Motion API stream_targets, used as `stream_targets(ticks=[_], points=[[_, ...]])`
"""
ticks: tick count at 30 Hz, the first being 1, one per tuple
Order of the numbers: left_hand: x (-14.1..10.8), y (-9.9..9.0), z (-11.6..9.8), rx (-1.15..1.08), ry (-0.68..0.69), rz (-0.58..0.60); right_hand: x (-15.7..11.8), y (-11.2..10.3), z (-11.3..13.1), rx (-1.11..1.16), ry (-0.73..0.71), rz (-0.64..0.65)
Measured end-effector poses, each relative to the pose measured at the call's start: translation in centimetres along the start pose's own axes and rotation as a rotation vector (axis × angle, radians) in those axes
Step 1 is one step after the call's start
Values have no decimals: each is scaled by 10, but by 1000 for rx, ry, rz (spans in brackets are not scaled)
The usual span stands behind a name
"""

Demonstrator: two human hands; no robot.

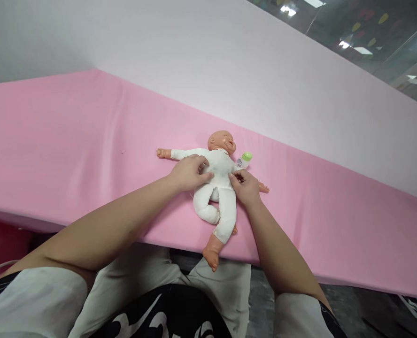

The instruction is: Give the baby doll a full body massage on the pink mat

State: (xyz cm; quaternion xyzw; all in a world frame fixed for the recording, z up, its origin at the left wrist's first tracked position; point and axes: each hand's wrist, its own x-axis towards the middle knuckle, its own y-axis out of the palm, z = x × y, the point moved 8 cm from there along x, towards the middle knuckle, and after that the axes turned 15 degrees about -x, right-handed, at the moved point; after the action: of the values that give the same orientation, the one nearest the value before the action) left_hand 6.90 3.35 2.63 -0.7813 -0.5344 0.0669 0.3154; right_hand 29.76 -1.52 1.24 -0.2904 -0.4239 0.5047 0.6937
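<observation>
A baby doll (220, 166) lies on its back, with a white cloth body and bare plastic head, hands and feet. Its head is turned to the right, and one leg bends inward while the other reaches past the table's front edge. Along the doll's left-hand side in view, my left hand (190, 172) has curled fingers and its thumb against the torso. My right hand (246, 187) grips the opposite side of the torso at the waist, thumb and fingers bent together. Just beyond it is a small clear bottle (243, 161) with a green cap, lying by the doll's shoulder.
A pink cover (141, 122) spreads over the long table. Behind it rises a pale wall (201, 56), with a glass window (363, 37) at the upper right. At the lower left sits a red object (4, 244) with a white cable near it.
</observation>
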Motion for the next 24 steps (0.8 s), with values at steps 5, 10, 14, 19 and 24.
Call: stream_targets(ticks=[5, 10, 14, 19, 24], points=[[-12, 17, -13, 102, -5, 207, -16, 9, 27, 237, -134, 254], [-20, 32, -19, 161, 14, 359, -23, 16, 36, 249, -148, 443], [-22, 33, -15, 100, 10, 443, -23, 15, 35, 271, -188, 499], [-21, 25, -14, -10, 25, 472, -23, 10, 34, 305, -247, 505], [-21, 23, -16, -59, 38, 510, -23, 7, 36, 312, -289, 533]])
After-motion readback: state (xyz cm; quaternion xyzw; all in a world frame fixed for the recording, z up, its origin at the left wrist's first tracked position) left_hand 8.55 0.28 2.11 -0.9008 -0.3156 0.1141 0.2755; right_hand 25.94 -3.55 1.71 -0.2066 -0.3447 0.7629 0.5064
